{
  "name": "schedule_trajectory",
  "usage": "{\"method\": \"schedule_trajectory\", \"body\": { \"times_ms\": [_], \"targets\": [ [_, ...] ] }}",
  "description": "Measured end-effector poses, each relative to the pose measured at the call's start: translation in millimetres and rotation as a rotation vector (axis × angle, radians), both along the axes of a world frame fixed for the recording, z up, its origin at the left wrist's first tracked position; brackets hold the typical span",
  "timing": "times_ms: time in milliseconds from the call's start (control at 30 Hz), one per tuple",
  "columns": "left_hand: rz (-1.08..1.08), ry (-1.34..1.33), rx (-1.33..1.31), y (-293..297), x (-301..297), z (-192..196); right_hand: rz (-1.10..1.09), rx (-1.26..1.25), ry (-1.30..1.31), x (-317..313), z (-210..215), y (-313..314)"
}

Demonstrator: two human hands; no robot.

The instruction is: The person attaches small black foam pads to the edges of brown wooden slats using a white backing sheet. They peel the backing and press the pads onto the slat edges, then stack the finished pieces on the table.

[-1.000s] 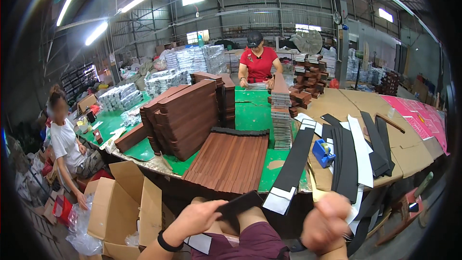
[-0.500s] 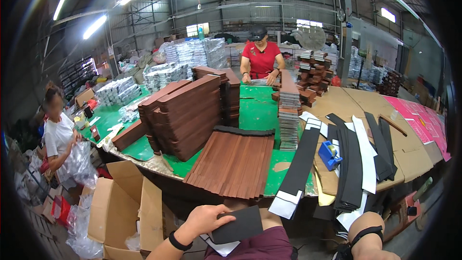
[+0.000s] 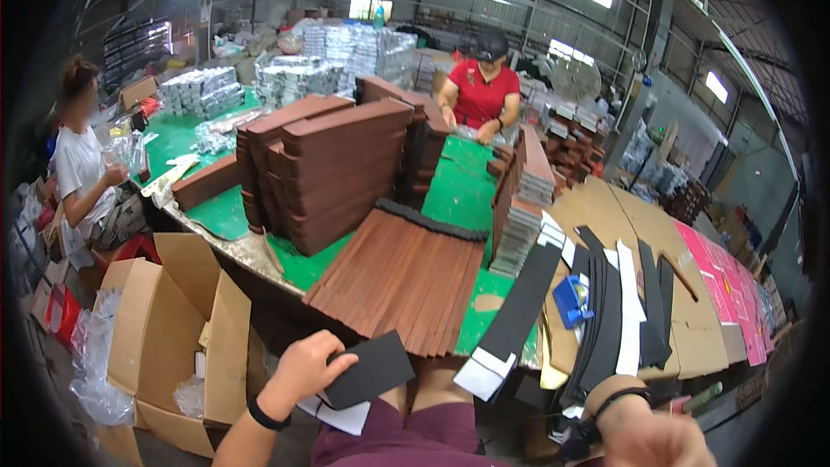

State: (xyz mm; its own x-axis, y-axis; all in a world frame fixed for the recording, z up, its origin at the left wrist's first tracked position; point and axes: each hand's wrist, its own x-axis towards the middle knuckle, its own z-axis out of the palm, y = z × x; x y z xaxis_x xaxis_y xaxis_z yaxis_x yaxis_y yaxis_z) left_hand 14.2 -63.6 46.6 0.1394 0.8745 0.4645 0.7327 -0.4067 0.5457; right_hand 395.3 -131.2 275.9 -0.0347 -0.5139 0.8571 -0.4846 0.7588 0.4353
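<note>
My left hand (image 3: pixel 303 369) pinches a flat black rectangular piece (image 3: pixel 376 369), perhaps foam sheet, above my lap. Under it, a white sheet (image 3: pixel 346 416) lies by my thigh. At the lower right is my right hand (image 3: pixel 654 439), blurred by motion and cut by the picture's rim, so its fingers do not show clearly. It is nearest the curved black strips (image 3: pixel 603 320) on the table. In front of me, thin brown wood-look slats (image 3: pixel 398 281) lie fanned out with black far ends. A long black strip with white ends (image 3: pixel 524 303) sticks out over the table edge.
Tall stacks of brown boards (image 3: pixel 341 177) stand on the green table (image 3: pixel 462 177). A blue tape dispenser (image 3: pixel 571 300) sits on the cardboard at right. An open carton (image 3: pixel 233 337) is at lower left. One co-worker (image 3: pixel 484 91) faces me across the table; another (image 3: pixel 82 156) is at left.
My view has tilted and shifted to the right. My left hand keeps the black piece, now raised slightly off the lap. The right hand has come further into the picture.
</note>
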Motion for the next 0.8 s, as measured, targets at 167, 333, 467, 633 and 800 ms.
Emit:
{"method": "schedule_trajectory", "body": {
  "times_ms": [167,333,467,633,800],
  "targets": [
    [0.149,-0.115,-0.065,-12.4,-19.2,-21.1,-0.695,-0.621,-0.4,-91.6,-55.4,182.3],
    [0.246,-0.111,-0.023,17.3,-32.6,-31.8,-1.156,-0.586,-0.924,-104.0,-171.6,335.9],
    [0.291,-0.02,-0.041,33.1,-48.9,-46.0,-1.207,-0.61,-0.986,-148.2,-184.0,391.4],
    [0.284,-0.059,-0.211,54.3,-46.6,-52.0,-1.286,-0.616,-1.12,-204.4,-204.1,452.7],
    [0.293,-0.048,-0.265,53.2,-48.3,-51.3,-1.335,-0.675,-1.15,-242.3,-242.0,486.1]
  ]
}}
